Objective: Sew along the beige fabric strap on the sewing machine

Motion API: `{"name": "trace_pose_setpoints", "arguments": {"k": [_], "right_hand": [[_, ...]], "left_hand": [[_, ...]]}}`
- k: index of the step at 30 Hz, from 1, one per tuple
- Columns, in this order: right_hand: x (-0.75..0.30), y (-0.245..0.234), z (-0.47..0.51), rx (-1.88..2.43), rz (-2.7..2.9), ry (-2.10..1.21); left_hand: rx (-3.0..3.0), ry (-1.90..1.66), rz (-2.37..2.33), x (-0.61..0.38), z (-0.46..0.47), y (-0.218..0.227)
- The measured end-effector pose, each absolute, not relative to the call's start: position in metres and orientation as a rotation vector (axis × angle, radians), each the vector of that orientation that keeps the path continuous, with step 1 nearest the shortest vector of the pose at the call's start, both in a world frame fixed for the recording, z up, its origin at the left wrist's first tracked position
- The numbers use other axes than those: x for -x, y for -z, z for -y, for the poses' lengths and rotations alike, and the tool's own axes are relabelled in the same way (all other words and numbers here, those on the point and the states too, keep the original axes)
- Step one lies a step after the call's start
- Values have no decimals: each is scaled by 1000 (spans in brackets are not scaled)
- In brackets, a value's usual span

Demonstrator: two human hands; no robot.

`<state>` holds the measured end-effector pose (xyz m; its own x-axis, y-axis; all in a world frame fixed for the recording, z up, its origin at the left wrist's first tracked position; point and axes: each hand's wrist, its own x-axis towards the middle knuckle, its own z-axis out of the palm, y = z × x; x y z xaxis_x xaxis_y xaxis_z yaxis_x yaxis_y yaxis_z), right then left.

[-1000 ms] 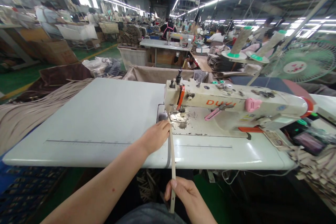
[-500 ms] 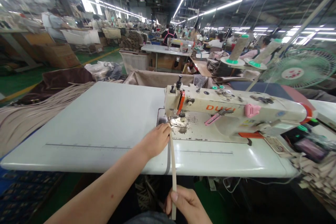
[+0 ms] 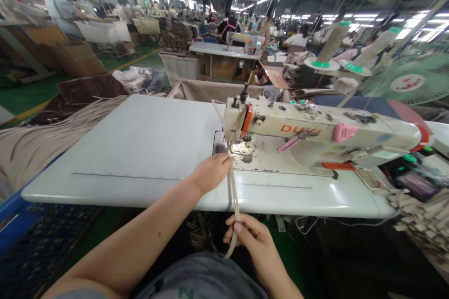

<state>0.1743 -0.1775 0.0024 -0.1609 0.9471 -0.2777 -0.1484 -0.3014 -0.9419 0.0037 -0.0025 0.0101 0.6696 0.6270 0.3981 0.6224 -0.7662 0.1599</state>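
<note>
A narrow beige fabric strip (image 3: 234, 191) runs from under the needle of the sewing machine (image 3: 298, 126) down over the table's front edge. My left hand (image 3: 214, 172) is closed on the strip close to the presser foot, its fingertips pressed together on it. Below the table edge, my right hand (image 3: 250, 236) pinches the same strip between thumb and fingers, and the loose end curls toward my lap. Behind the machine head a length of strip stands up from the table. The needle area is partly hidden by my left fingers.
The white sewing table (image 3: 140, 140) carries a printed ruler line. A bundle of beige strips (image 3: 52, 145) hangs at its left, above a blue crate (image 3: 45, 238). More cut pieces (image 3: 424, 229) lie at the right. Thread cones (image 3: 328, 49) and a fan (image 3: 409, 81) stand behind.
The strip has fed farther through, and a length now shows behind the machine head. My right hand has risen nearer the table edge, the strip curling below it. The view has tilted down.
</note>
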Motion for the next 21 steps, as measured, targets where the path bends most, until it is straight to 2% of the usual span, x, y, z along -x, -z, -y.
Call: {"name": "trace_pose_setpoints", "arguments": {"k": [12, 21], "right_hand": [[-169, -27, 193, 1291, 903, -1609], [-169, -26, 191, 1272, 990, -1603]], "left_hand": [[-2859, -543, -1086, -2, 2, -19], [-2878, -562, -1087, -3, 3, -15]]}}
